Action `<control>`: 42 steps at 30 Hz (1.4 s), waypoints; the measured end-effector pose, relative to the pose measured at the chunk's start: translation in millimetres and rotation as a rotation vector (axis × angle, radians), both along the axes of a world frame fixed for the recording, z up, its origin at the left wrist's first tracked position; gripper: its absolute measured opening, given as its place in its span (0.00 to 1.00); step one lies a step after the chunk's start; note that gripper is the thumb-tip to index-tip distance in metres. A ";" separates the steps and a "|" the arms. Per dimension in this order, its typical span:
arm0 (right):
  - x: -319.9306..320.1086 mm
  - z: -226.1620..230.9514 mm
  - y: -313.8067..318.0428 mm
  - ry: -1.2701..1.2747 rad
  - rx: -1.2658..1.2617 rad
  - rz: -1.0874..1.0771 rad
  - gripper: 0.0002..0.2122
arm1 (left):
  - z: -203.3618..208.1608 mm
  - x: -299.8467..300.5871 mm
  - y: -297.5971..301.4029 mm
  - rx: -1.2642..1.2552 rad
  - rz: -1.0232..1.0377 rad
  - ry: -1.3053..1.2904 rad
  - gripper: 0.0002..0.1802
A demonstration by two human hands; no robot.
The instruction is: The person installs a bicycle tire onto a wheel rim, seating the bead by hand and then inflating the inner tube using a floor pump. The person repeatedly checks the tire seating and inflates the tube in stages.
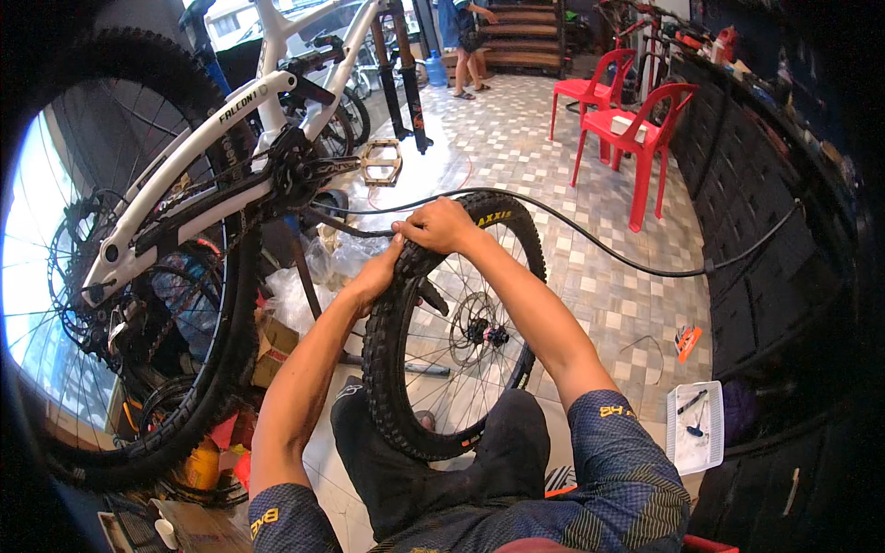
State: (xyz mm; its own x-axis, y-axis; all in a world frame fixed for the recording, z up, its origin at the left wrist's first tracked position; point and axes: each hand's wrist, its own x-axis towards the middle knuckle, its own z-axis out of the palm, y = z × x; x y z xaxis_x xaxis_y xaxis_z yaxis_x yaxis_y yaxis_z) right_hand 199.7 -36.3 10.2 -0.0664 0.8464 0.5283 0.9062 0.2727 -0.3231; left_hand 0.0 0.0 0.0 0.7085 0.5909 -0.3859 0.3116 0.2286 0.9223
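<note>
A bicycle wheel with a knobby black tyre stands upright between my knees, its spokes and disc rotor showing. At the top of the wheel, my left hand grips the tyre from the near left side, thumb pointing up. My right hand is bent over the tyre's top, its fingers curled down close to my left thumb. Both hands are closed on the tyre, and the fingers on its far side are hidden. A black hose passes just beyond my hands.
At the left, a white bicycle frame with a rear wheel is held up. Red plastic chairs stand at the far right. A white basket with tools sits at the lower right, by dark cabinets. Another person stands far back.
</note>
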 end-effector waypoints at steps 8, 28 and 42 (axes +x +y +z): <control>-6.1 3.2 -2.4 -0.028 -0.009 0.002 0.24 | -6.3 -2.0 4.1 0.054 0.028 0.000 0.47; -20.4 0.4 17.0 -0.101 -0.089 -0.011 0.30 | -17.1 -26.0 -2.8 -0.009 0.137 -0.070 0.44; -13.5 -5.9 16.9 -0.106 -0.064 0.019 0.30 | -9.3 -22.8 -14.0 -0.126 -0.005 -0.025 0.44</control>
